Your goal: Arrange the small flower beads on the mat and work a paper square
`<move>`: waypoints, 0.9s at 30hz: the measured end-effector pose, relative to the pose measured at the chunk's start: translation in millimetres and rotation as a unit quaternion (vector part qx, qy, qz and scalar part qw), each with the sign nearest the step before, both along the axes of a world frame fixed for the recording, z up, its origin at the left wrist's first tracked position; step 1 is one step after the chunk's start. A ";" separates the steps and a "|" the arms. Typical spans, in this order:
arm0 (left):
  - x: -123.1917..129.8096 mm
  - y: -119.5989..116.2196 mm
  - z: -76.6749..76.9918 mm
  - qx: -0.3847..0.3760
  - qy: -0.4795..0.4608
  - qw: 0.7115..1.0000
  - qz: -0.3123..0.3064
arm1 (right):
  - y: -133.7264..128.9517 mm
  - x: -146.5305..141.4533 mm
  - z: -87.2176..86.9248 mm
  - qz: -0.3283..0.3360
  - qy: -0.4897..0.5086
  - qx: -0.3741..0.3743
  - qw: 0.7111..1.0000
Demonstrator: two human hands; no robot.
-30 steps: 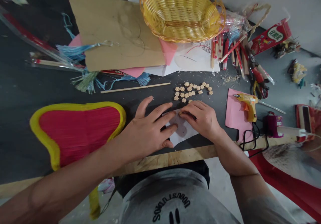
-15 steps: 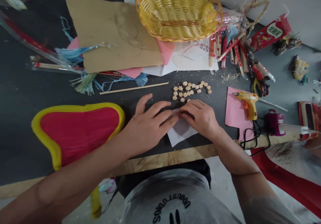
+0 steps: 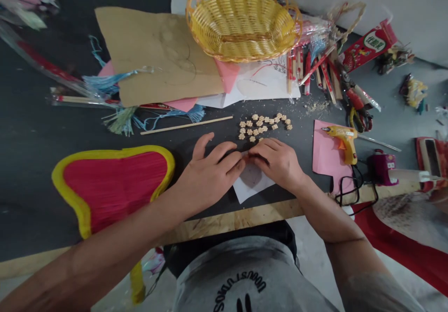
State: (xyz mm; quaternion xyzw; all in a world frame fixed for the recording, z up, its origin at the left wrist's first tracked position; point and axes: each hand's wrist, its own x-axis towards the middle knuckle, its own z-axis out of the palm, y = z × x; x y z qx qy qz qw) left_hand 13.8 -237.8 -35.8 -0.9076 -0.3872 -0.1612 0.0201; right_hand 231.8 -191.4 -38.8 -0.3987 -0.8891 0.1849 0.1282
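Over the left edge of a small white sheet of paper (image 3: 252, 191), my left hand (image 3: 212, 172) lies palm down with its fingers spread. Its thumb is hidden, and its index fingertip comes close to my right fingertips. My right hand (image 3: 280, 165) bends over the upper part of the sheet, thumb and fingers pinched together. Whatever sits in that pinch is too small and covered to name. Just beyond my hands lie several small, pale, flower-shaped pieces (image 3: 259, 131), spread in loose rows on the dark tabletop.
A yellow woven basket (image 3: 245, 27) stands at the back beside brown paper (image 3: 157, 55). A thin wooden stick (image 3: 187, 125) lies nearer. Left is a magenta, yellow-rimmed panel (image 3: 115, 186). Right, a yellow glue gun (image 3: 345, 142) rests on pink card (image 3: 320, 156), with scissors (image 3: 360, 121) beyond.
The view has shifted slightly. My left fingers have drawn a little closer to my right fingertips; the right hand keeps its pinch over the paper.
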 end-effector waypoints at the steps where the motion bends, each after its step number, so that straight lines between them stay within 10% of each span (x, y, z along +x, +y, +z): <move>1: 0.4 -0.2 0.1 0.005 0.005 1.000 0.002 | 0.0 0.9 0.7 0.005 0.002 0.000 1.000; 18: 3.3 -2.6 0.3 0.038 0.014 0.999 0.017 | 18.8 -7.8 15.2 -0.072 -0.092 0.070 0.991; 27: 3.7 -3.0 -1.8 0.044 0.017 0.999 0.007 | 1.8 11.4 15.8 0.014 -0.054 0.051 0.997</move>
